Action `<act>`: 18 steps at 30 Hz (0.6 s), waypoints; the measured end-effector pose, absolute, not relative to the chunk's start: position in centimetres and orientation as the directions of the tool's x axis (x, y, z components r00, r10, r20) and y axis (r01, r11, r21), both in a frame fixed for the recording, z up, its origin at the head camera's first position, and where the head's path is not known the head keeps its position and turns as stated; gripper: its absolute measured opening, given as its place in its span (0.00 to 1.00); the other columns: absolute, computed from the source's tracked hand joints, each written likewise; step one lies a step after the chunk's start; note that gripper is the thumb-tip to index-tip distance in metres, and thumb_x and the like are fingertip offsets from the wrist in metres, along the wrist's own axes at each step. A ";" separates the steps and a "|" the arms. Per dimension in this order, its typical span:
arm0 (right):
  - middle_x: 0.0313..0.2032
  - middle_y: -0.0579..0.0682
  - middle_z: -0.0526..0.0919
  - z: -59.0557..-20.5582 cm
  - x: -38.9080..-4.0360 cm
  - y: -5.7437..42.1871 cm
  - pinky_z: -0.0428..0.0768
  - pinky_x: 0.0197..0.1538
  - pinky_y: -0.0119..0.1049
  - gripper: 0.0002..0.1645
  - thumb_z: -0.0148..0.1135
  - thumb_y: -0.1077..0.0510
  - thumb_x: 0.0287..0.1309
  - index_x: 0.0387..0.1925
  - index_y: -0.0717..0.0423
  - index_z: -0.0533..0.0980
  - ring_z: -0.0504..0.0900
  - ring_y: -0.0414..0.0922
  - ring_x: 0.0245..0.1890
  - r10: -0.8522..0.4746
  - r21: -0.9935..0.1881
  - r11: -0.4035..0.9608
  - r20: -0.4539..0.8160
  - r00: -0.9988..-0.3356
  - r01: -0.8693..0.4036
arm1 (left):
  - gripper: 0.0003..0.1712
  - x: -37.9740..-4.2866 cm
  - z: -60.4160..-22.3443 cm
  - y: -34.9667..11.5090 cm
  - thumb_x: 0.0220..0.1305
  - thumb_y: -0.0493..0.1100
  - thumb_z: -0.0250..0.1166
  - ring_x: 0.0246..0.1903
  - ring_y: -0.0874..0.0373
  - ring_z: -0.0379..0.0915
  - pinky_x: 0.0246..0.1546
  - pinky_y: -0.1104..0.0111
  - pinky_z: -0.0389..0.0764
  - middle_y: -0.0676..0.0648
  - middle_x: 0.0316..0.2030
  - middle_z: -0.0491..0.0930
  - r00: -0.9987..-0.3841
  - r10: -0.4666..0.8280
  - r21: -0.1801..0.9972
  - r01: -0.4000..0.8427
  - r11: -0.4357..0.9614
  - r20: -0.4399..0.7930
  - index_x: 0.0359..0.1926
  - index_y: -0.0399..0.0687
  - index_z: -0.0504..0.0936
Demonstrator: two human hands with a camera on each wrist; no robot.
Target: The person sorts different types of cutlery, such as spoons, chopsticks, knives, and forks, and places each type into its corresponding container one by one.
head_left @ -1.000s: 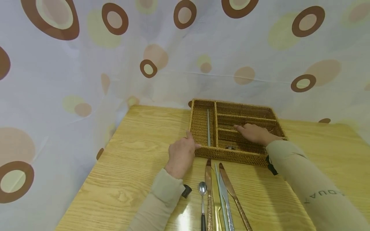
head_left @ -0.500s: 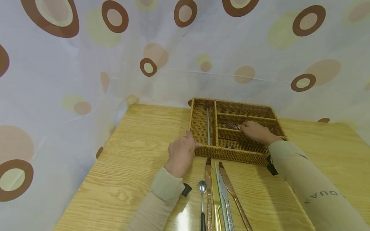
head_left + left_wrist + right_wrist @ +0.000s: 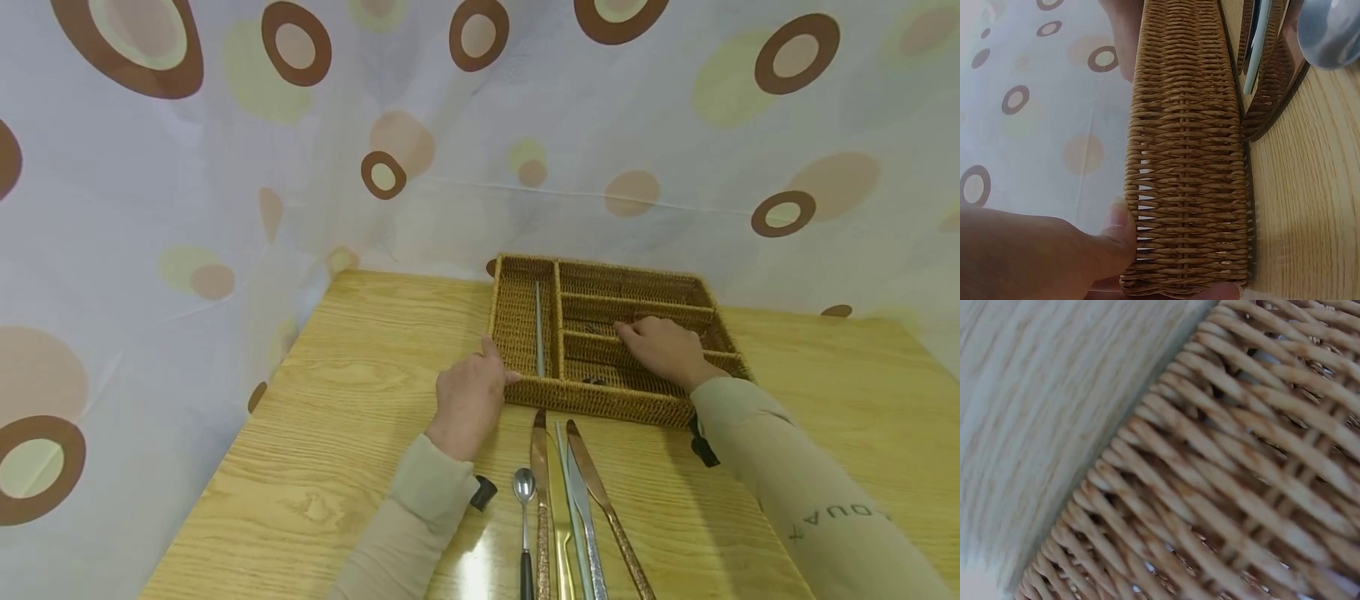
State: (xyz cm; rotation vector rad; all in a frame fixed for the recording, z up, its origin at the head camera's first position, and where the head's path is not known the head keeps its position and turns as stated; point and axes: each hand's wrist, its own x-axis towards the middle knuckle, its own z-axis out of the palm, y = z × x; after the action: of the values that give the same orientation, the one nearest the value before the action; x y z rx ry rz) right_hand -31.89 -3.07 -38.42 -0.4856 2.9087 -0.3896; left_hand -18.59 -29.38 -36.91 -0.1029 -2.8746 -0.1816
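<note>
My left hand [image 3: 471, 404] grips the front left corner of a wicker cutlery tray [image 3: 600, 402]; in the left wrist view its thumb [image 3: 1119, 228] lies at the rim. My right hand [image 3: 663, 350] reaches down into the tray's middle right compartment. Beside its thumb, the dim tines of a fork [image 3: 597, 328] show low in that compartment; the handle and my other fingers are hidden beneath the hand. One pale green chopstick [image 3: 538, 329] lies in the long left compartment. Only woven tray wall [image 3: 1210, 475] and table appear in the right wrist view.
In front of the tray lie a black-handled spoon [image 3: 524, 486], a copper knife [image 3: 539, 467], a gold knife [image 3: 559, 500], another green chopstick [image 3: 576, 517], a silver knife [image 3: 587, 517] and a second copper knife [image 3: 596, 483]. A patterned curtain [image 3: 465, 225] hangs behind the wooden table [image 3: 352, 400].
The fork's tines stood out clearly half a second ago; now they show dimly, lower in the compartment, with less in sight past the right thumb. The left hand keeps its place.
</note>
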 end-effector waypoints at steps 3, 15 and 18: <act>0.14 0.49 0.65 -38.5 -31.8 -3.1 0.64 0.27 0.46 0.36 0.27 0.33 0.67 0.15 0.50 0.64 0.63 0.47 0.16 -0.333 -0.288 0.911 -0.098 -0.938 -0.294 | 0.38 -18.6 -36.9 -29.4 0.60 0.61 0.49 0.09 0.63 0.54 0.08 0.74 0.57 0.52 0.10 0.63 -0.955 0.063 0.095 0.094 0.991 0.291 0.58 0.33 0.67; 0.34 0.55 0.74 -37.5 -30.8 -3.1 0.69 0.34 0.48 0.24 0.37 0.44 0.70 0.42 0.57 0.73 0.71 0.50 0.33 -0.455 -0.364 0.820 0.052 -0.889 -0.442 | 0.39 -18.9 -36.9 -29.4 0.62 0.60 0.50 0.11 0.62 0.55 0.10 0.73 0.60 0.51 0.12 0.65 -0.984 0.037 0.170 0.068 0.983 0.176 0.62 0.34 0.61; 0.41 0.55 0.72 -36.4 -29.0 -3.5 0.71 0.38 0.49 0.17 0.42 0.50 0.69 0.43 0.57 0.72 0.69 0.50 0.39 -0.472 -0.373 0.782 0.169 -0.865 -0.499 | 0.40 -18.9 -36.8 -29.3 0.62 0.59 0.50 0.11 0.62 0.56 0.11 0.72 0.62 0.51 0.13 0.66 -0.991 0.028 0.192 0.053 0.980 0.129 0.64 0.34 0.58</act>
State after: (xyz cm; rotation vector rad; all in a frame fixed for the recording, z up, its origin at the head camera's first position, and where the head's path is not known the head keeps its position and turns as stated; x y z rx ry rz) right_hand -29.04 -3.54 -36.44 -0.8262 3.0276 -0.6632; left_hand -18.90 -29.34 -36.83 -0.0612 -3.0006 -0.2964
